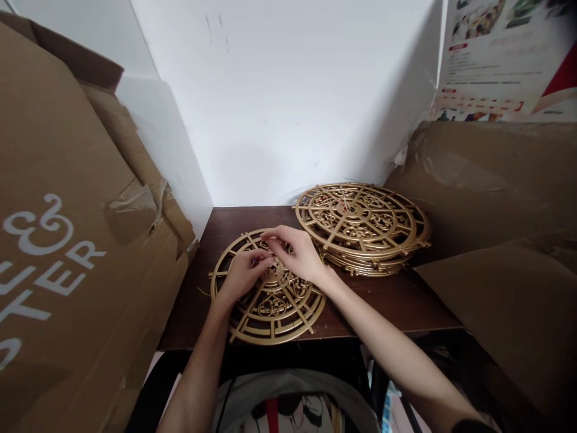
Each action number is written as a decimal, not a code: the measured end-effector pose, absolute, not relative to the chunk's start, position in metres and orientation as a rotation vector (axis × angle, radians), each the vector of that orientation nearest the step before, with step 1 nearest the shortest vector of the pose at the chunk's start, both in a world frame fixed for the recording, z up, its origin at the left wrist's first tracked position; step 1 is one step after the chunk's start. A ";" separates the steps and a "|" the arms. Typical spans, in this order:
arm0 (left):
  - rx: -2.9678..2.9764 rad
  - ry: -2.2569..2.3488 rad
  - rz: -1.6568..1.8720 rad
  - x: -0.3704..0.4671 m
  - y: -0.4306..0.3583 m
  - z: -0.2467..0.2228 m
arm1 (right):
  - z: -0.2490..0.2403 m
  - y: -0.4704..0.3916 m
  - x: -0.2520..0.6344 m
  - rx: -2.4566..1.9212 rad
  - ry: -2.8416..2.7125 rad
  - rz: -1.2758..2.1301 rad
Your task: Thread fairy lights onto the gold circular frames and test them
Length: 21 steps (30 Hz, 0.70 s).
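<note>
A round gold openwork disc [273, 304] with scrollwork and spokes lies flat near the front of the dark brown table. Over its upper left part is my left hand [247, 270], thumb and fingertips pinched close to the disc's centre; whatever it grips is too small to name. My right hand [295, 249] arches above the centre and upper right of the same disc, its fingers bent and the thumb apart from the index finger. Whether anything thin lies between them cannot be made out. Behind and to the right rests a stack of similar gold discs [356, 222].
A large cardboard box [58, 180] with white lettering stands at the left, and more cardboard [505, 180] at the right beside the stack. A white wall [288, 102] rises behind the brown table [193, 307]. A printed poster [500, 66] hangs at upper right.
</note>
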<state>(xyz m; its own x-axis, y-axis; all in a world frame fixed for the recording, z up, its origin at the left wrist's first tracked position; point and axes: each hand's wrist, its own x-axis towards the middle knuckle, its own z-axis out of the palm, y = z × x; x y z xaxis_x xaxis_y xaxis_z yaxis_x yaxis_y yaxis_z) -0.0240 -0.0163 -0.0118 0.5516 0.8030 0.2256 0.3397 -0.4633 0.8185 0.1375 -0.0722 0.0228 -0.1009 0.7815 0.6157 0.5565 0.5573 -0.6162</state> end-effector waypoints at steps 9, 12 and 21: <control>1.735 0.931 0.941 -0.023 -0.024 -0.013 | -0.016 -0.064 0.149 -1.157 -1.693 0.257; 1.725 0.933 0.956 -0.022 -0.026 -0.012 | -0.015 -0.060 0.142 -1.175 -1.625 0.380; 1.763 0.904 0.939 -0.021 -0.026 -0.011 | -0.013 -0.056 0.136 -1.113 -1.462 0.605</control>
